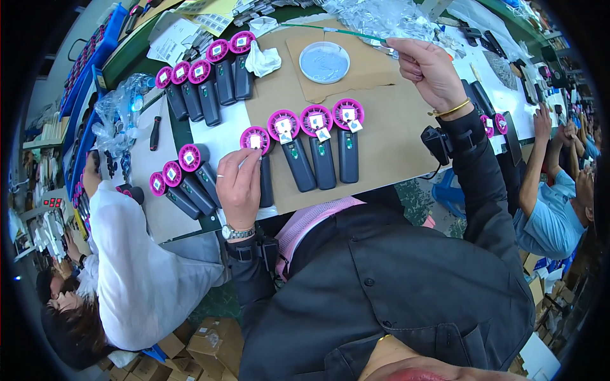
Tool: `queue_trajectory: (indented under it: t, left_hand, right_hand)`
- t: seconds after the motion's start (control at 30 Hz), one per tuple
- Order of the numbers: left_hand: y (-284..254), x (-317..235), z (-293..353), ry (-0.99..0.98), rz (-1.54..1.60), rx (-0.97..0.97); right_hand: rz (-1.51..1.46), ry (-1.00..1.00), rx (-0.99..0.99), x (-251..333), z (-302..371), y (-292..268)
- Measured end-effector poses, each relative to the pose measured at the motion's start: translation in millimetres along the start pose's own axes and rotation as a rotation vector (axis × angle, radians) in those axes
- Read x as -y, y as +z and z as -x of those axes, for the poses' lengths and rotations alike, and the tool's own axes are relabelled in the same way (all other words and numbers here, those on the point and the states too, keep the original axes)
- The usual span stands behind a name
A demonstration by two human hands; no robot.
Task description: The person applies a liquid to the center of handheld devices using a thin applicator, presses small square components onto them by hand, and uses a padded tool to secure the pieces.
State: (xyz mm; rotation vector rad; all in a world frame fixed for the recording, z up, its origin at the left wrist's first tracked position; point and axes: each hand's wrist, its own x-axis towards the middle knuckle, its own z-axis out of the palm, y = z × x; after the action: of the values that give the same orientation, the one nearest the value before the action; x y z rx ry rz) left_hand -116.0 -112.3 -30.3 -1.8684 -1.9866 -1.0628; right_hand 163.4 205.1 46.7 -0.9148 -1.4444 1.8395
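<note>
pink-rimmed device (255,138) lies on the near part of the surface (394,127), handle toward the near edge, just left of three similar devices (323,162). the left hand (239,189) reaches up from the near edge, its fingers drawn together at the pink rim; whether they pinch anything, i cannot tell. the right arm stretches to the far right, and the right hand (433,71), turned leftward, pinches a thin green stick (356,33) between thumb and index finger, the other fingers curled. the stick points left, past a round dish (325,62).
</note>
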Motion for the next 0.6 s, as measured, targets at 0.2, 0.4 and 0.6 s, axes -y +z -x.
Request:
queue_trajectory:
  t: [0.2,0.4,0.6]
  left_hand:
    - [0,0,1,-0.008,-0.002,0.003]
    - [0,0,1,-0.004,0.001,0.004]
    - [2,1,2,-0.012,-0.003,0.003]
  right_hand:
    - [0.034,-0.01,-0.018,0,2,2]
    - [0.467,0.012,-0.161,-46,-15,2]
    - [0.519,-0.044,-0.192,-63,-26,-2]
